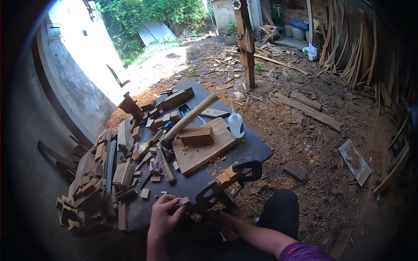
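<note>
My left hand (164, 214) is closed at the table's near edge, with a small wooden block (186, 200) pinched between thumb and fingers. Low and in shadow, my right hand (220, 219) reaches in beneath the clamps; its fingers are too dark to make out. Just beyond it, a black clamp (249, 170) and a second black clamp (203, 196) sit around a pale wooden piece (228, 176) at the table edge. A thick wooden board (209, 152) lies farther in, bearing a brown wood block (197, 136). A long round wooden handle (191, 116) leans across the board's far left side.
A white squeeze bottle (236, 125) stands by the board on the dark table (257, 150). Wood offcuts crowd the table's left side, near a wooden try-square-like piece (130, 106). A wooden post (246, 48) rises beyond. Shavings and planks (309, 111) cover the ground at right.
</note>
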Motion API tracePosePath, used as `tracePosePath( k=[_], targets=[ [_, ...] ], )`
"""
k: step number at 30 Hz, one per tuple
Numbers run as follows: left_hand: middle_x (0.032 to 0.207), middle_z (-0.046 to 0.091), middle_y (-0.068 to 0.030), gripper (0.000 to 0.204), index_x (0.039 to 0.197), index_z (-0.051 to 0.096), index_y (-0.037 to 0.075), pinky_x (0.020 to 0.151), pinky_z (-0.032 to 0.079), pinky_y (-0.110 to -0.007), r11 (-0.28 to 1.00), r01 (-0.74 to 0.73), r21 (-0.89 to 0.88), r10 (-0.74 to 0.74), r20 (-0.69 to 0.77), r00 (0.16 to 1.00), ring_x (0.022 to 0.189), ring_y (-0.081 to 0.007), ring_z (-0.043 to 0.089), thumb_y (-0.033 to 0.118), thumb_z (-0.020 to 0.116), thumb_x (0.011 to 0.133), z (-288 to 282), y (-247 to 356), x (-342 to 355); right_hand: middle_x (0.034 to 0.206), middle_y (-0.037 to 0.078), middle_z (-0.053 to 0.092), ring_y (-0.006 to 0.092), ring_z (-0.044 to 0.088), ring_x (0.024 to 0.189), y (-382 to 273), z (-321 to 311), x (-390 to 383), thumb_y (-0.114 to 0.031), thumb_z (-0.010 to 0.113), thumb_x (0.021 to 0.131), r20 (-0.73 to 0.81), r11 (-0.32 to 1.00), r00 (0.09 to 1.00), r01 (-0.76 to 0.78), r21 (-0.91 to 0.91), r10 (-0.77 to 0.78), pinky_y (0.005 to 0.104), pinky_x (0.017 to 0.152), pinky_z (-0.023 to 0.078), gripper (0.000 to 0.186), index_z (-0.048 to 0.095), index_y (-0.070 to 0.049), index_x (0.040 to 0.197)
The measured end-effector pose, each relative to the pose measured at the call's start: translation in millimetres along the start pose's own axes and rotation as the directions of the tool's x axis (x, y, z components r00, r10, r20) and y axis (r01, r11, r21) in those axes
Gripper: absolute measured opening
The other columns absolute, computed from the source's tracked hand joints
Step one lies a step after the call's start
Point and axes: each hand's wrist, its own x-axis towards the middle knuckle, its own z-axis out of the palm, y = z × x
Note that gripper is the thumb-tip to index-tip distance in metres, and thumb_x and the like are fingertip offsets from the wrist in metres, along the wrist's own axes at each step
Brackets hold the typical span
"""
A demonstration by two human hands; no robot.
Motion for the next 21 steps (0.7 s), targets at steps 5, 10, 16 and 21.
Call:
tracePosePath(
  k=[5, 10, 16, 21],
  targets=[
    [0.099, 0.069, -0.0125, 0.03, 0.109, 0.077, 0.0, 0.082, 0.054, -0.034, 1.0, 0.0, -0.012, 0.0, 0.002, 1.0, 0.091, -0.0256, 0.07, 0.011, 0.083, 0.082, -1, 1, 0, 0.152, -0.001, 0.05, 0.0131, 0.056, 0.121, -14, 35, -17, -0.027, 0.061, 0.103, 0.002, 0.955, 0.998, 0.065, -0.29, -0.067, 0.0357, 0.105, 0.047, 0.057, 0.043, -0.018, 0.157],
    [0.099, 0.07, -0.0126, 0.03, 0.109, 0.077, 0.0, 0.082, 0.054, -0.034, 1.0, 0.003, -0.008, -0.003, -0.002, 1.0, 0.091, -0.0252, 0.07, 0.011, 0.083, 0.082, 0, 0, -1, 0.157, 0.003, 0.043, 0.0169, 0.054, 0.124, -23, 44, -17, -0.021, 0.057, 0.103, 0.504, 0.076, 0.763, 0.577, -0.813, -0.405, 0.0375, 0.109, 0.044, 0.059, 0.039, -0.017, 0.159],
    [0.099, 0.071, -0.0125, 0.03, 0.109, 0.077, 0.001, 0.081, 0.053, -0.032, 1.0, 0.01, -0.016, -0.01, -0.002, 1.0, 0.091, -0.0245, 0.07, 0.012, 0.083, 0.082, 0, -1, 0, 0.167, 0.01, 0.03, 0.0225, 0.043, 0.145, -19, 53, -19, -0.005, 0.058, 0.098, 0.28, 0.907, 0.947, 0.25, -0.339, -0.157, 0.0449, 0.12, 0.035, 0.069, 0.033, -0.017, 0.161],
    [0.1, 0.071, -0.0122, 0.03, 0.11, 0.077, 0.001, 0.081, 0.053, -0.032, 0.999, 0.025, -0.021, -0.025, 0.012, 1.0, 0.091, -0.0235, 0.07, 0.012, 0.082, 0.082, -1, -3, 2, 0.164, 0.011, 0.036, 0.0253, 0.043, 0.146, -19, 46, -4, -0.002, 0.064, 0.093, 0.394, 0.665, 0.892, 0.434, -0.608, -0.222, 0.044, 0.121, 0.035, 0.074, 0.035, -0.015, 0.159]
  ],
)
